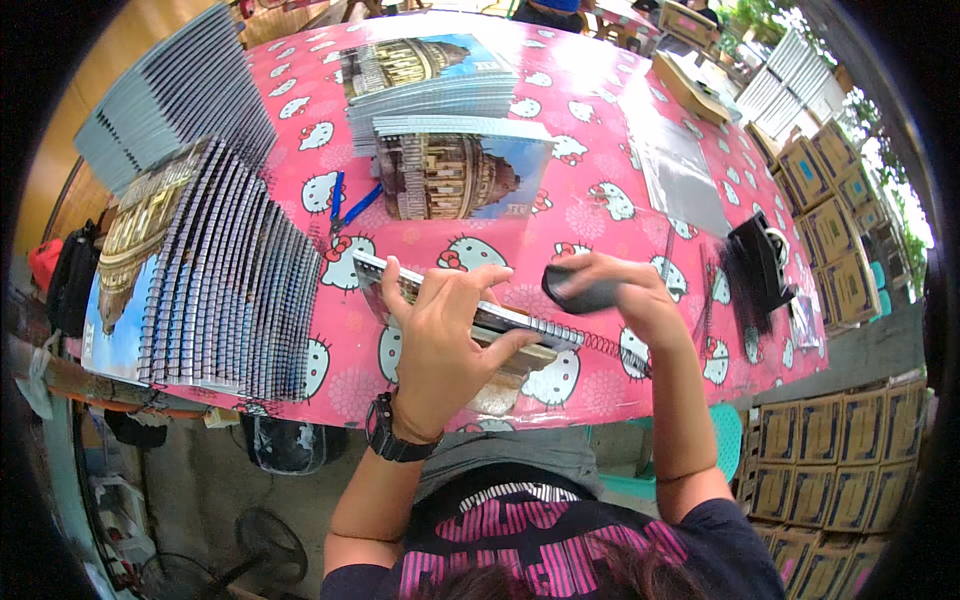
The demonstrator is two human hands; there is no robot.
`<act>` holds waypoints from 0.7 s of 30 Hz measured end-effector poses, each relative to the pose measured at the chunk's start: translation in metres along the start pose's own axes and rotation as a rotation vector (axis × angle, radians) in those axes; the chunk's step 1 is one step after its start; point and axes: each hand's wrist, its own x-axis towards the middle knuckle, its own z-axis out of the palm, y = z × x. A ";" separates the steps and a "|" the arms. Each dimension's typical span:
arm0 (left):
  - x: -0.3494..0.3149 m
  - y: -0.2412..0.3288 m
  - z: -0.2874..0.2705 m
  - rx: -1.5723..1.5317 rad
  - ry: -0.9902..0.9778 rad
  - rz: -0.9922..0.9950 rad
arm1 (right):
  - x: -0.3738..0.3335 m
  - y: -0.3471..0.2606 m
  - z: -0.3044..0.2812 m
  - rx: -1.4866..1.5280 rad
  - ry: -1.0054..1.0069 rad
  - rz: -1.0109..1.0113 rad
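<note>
One notebook [492, 316], on the near side of the short notebook stack [460, 172]: left hand [435, 322] pinches it between thumb and fingers, right hand [645, 292] grips a motion-blurred dark rounded object [580, 292]. Judged best: keep leaves squared and the wire coil [605, 348] aligned with the bound edge, unforced. Long axis slants across the stack's near side, coil tail pointing rightward, away from it.
</note>
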 end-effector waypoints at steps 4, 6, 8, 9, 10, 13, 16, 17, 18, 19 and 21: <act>0.004 -0.002 -0.002 -0.018 -0.017 -0.038 | 0.017 0.001 0.004 -0.410 -0.061 0.123; 0.001 -0.005 -0.002 0.002 -0.029 -0.007 | 0.016 0.009 0.007 -0.328 -0.021 0.062; 0.001 -0.005 -0.002 -0.011 0.025 0.011 | 0.018 -0.001 0.016 0.353 -0.199 -0.180; 0.002 -0.009 -0.001 -0.006 -0.043 0.043 | 0.019 0.000 0.014 0.318 -0.261 -0.162; 0.000 -0.010 -0.002 0.013 0.018 0.044 | 0.021 -0.004 0.009 -0.063 -0.223 0.009; -0.004 -0.021 -0.007 0.007 0.266 0.004 | 0.026 0.013 0.003 -0.354 -0.058 0.135; -0.009 -0.050 -0.005 -0.386 0.472 -0.168 | 0.019 0.003 0.022 0.314 -0.184 -0.135; -0.016 -0.054 -0.006 -0.524 0.411 -0.277 | 0.023 0.003 0.027 0.019 -0.168 -0.005; -0.017 -0.054 -0.005 -0.600 0.407 -0.328 | 0.030 0.000 0.027 -0.289 -0.143 0.115; -0.018 -0.054 -0.005 -0.675 0.403 -0.377 | 0.036 -0.001 0.023 -0.429 -0.125 0.190; -0.023 -0.054 -0.005 -0.741 0.338 -0.430 | 0.028 0.006 0.022 0.121 -0.150 0.021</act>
